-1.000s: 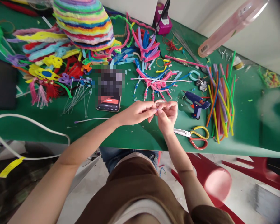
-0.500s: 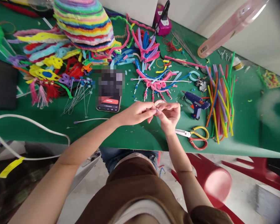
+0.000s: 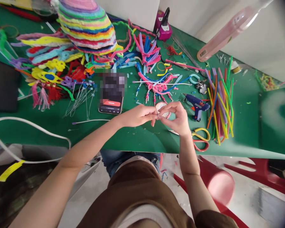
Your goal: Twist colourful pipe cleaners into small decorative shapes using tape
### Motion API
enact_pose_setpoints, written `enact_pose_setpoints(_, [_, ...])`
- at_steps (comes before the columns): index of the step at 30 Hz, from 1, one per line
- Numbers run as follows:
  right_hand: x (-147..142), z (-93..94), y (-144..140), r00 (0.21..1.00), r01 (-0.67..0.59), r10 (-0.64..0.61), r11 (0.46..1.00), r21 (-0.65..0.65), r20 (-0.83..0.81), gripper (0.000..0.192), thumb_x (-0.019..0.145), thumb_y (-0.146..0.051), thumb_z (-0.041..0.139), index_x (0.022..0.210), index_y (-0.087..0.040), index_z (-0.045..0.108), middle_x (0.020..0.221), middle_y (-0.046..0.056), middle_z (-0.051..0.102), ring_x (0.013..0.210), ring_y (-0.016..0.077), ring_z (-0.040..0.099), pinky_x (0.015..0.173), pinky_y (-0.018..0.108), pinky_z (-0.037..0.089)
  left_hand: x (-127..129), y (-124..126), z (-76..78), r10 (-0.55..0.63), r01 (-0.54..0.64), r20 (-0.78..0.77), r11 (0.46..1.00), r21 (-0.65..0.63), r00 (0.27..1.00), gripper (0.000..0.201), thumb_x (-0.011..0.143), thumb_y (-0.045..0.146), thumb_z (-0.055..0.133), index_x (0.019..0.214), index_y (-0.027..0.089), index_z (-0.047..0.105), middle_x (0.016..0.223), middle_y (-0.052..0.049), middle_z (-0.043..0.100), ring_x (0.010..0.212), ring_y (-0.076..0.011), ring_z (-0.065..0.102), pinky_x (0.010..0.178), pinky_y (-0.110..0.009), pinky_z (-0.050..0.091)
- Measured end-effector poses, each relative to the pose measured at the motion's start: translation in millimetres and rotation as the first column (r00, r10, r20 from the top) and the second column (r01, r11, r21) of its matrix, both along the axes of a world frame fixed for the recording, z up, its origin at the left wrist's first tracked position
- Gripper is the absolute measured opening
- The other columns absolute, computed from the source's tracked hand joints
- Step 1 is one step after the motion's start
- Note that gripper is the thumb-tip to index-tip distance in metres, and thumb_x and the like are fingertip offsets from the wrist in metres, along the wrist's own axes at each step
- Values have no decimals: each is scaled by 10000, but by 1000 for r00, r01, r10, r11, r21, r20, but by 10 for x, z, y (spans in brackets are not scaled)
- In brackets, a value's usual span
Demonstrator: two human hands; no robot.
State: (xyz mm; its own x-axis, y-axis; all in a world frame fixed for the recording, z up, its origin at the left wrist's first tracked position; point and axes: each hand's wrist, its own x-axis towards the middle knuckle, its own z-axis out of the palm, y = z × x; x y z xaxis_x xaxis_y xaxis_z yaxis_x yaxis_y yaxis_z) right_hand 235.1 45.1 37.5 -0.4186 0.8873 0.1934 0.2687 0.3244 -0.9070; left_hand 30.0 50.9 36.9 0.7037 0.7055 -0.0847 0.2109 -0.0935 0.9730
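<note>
— Pinching together: a small bead [image 3: 159, 116] is gripped between left hand [image 3: 139, 115] and right hand [image 3: 178, 118], above the desk [image 3: 137, 139].
— It could be dropped and lost among scraps if the pinch is loosened.

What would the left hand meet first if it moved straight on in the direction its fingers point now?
The left hand points rightward, so it would first meet the right hand, whose fingertips already nearly touch it around a small piece pinched between them. Beyond lies the blue glue gun, though depth is unclear.
</note>
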Motion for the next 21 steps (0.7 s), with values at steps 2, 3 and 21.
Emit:
enact_pose_setpoints(2, [7,88,29,981,-28,5,994,110,196,232,795,-246,707,951,-275,537,838,-26,750,821,181,705,820,388,500,7,10,-39,-8,8,-7,1000,-7,1000,218,955,312,444,847,168,567,763,-14,737,513,-75,488,539,-208,355])
enact_pose_setpoints(3, [4,121,46,961,-56,6,983,175,277,192,806,-247,695,933,-274,554,853,-20,756,824,187,703,822,389,485,11,15,-62,-15,15,-12,1000,-9,1000,201,952,313,443,874,168,558,777,-14,741,525,-78,496,546,-209,361])
enact_pose_setpoints(21, [106,-11,92,942,-129,-32,885,447,335,180,805,-187,676,914,-269,560,857,-38,742,758,162,667,760,341,446,-34,69,-150,43,-47,-38,992,-114,998,157,936,286,515,879,151,570,717,-18,697,520,-59,543,527,-185,427])
